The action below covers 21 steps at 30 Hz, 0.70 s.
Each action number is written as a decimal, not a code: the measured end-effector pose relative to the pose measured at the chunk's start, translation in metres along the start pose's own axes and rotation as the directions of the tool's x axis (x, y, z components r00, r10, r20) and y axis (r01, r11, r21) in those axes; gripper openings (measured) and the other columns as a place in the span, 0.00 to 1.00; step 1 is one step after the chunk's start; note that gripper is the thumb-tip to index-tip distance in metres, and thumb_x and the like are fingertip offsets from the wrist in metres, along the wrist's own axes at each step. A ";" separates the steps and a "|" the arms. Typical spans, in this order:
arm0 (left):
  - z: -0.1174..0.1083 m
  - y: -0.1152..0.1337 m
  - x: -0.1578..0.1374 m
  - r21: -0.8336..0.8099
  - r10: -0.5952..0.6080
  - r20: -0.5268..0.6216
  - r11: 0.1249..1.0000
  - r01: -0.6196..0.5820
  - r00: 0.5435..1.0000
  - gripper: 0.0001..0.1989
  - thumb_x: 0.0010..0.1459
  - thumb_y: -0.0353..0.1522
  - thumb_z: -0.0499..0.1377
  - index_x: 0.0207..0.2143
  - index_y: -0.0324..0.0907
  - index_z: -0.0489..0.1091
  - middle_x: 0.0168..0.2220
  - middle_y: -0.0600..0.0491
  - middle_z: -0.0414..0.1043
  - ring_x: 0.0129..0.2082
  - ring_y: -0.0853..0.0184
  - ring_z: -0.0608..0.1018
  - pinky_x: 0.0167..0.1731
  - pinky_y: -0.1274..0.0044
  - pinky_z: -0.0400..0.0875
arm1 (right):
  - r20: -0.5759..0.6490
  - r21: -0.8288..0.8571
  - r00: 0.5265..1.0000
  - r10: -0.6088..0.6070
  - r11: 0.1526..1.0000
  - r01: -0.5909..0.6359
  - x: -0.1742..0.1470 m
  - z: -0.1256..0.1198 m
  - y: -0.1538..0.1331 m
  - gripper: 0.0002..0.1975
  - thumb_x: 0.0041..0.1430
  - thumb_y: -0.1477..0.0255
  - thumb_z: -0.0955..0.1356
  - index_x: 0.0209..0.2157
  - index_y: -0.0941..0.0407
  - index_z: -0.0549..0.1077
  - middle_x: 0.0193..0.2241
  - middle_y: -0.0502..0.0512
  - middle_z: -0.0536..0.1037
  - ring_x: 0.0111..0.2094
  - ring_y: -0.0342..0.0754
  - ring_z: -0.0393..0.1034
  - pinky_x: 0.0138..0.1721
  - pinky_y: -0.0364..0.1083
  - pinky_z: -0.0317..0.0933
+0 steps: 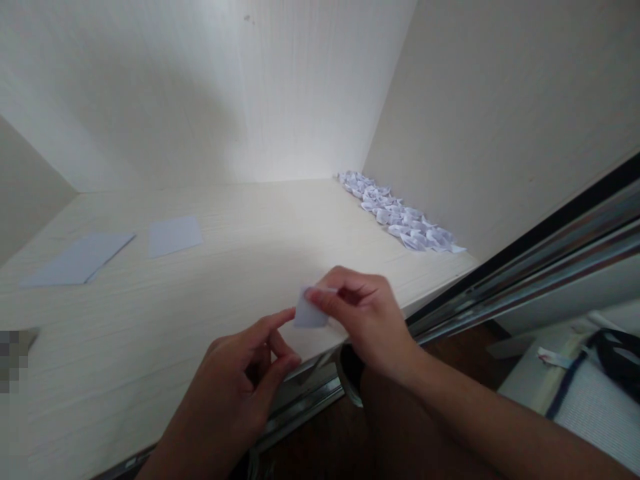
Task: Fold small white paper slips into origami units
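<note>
A small piece of white paper point(311, 315) is pinched between the thumb and fingers of my right hand point(367, 310), just above the front edge of the shelf. It looks folded, though its far side is hidden by my fingers. My left hand point(250, 367) is just left of it, with its index fingertip at the paper's edge. The left thumb and index finger are apart, and no grip on the paper shows there. Many folded white paper pieces point(400, 217) lie in a long row along the right wall of the shelf.
A flat white paper square point(175, 236) lies on the pale wooden shelf point(260, 240), right of a stack of white paper point(83, 259). Walls enclose the back and sides. A dark-edged metal track point(530, 257) runs at right; a mesh-covered item point(600, 407) is at lower right.
</note>
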State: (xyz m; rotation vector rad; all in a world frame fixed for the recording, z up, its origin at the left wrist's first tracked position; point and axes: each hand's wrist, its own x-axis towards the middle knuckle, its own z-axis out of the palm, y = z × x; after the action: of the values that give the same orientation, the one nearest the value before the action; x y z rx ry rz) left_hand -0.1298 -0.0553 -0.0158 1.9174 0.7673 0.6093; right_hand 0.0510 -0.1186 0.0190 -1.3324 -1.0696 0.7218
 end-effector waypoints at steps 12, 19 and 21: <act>0.002 0.009 0.000 -0.247 -0.071 -0.115 0.968 0.041 0.991 0.21 0.61 0.41 0.64 0.55 0.49 0.72 0.38 0.53 0.77 0.26 0.69 0.80 0.19 0.81 0.76 | 0.171 0.087 0.960 0.223 0.967 -0.241 0.000 0.001 0.009 0.16 0.52 0.59 0.78 0.26 0.57 0.78 0.21 0.47 0.74 0.23 0.40 0.62 0.25 0.42 0.55; -0.001 0.009 0.001 -0.262 -0.045 -0.179 0.965 -0.004 0.983 0.09 0.61 0.37 0.65 0.43 0.47 0.79 0.31 0.57 0.79 0.19 0.73 0.79 0.19 0.84 0.75 | 0.368 0.191 0.907 0.206 0.937 -0.291 -0.001 0.001 0.012 0.16 0.55 0.57 0.77 0.32 0.57 0.79 0.28 0.51 0.79 0.28 0.42 0.69 0.29 0.42 0.61; -0.001 0.010 0.002 -0.263 -0.015 -0.192 0.964 -0.037 0.981 0.08 0.61 0.35 0.65 0.43 0.48 0.80 0.29 0.58 0.79 0.20 0.73 0.79 0.20 0.85 0.76 | 0.355 0.244 0.915 0.194 0.925 -0.290 0.000 -0.001 0.013 0.18 0.57 0.55 0.75 0.32 0.57 0.79 0.26 0.49 0.76 0.26 0.40 0.66 0.28 0.41 0.59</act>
State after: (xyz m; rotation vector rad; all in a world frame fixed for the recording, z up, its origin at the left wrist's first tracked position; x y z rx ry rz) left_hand -0.1269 -0.0564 -0.0063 1.6332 0.7548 0.8695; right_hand 0.0534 -0.1173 0.0058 -1.1223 -1.0110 1.2745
